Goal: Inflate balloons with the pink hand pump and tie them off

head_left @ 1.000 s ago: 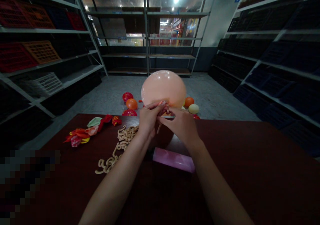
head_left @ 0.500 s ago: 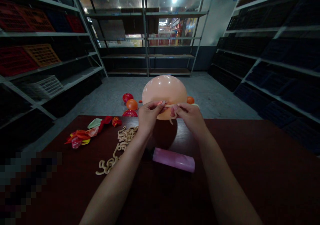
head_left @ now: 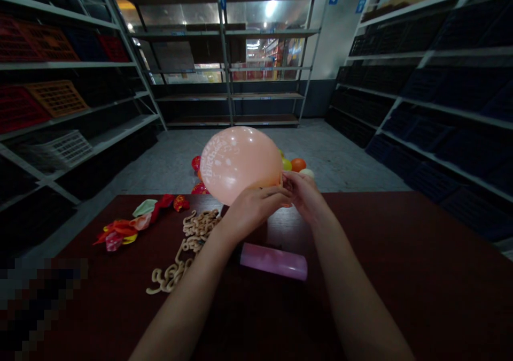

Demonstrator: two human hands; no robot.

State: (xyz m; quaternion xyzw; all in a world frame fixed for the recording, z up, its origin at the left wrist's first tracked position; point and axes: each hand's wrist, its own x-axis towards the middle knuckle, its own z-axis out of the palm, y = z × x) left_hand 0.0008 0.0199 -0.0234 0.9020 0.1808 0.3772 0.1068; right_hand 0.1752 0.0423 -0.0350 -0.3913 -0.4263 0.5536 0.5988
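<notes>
A large inflated peach balloon (head_left: 240,160) with white printed lettering is held above the far edge of the dark wooden table, its neck end turned to the right. My left hand (head_left: 258,206) reaches across below it, fingers closed at the neck end. Facing it from the right, my right hand (head_left: 302,192) has its fingers pinched at the same spot. The neck itself is mostly hidden by my fingers. Under my forearms lie a pink cylindrical pump (head_left: 273,261) and a heap of beige curly strands (head_left: 198,230).
Flat, uninflated balloons (head_left: 120,231) in several colours lie at the table's left. Inflated balloons, among them an orange one (head_left: 298,164), are beyond the far edge. Shelving racks (head_left: 230,98) stand ahead and on both sides, with crates (head_left: 56,98) on the left.
The balloon has swung leftward and turned, so its lettering shows and its neck end points right. My left hand has moved right, against my right hand. The dangling beige strand is now out of sight.
</notes>
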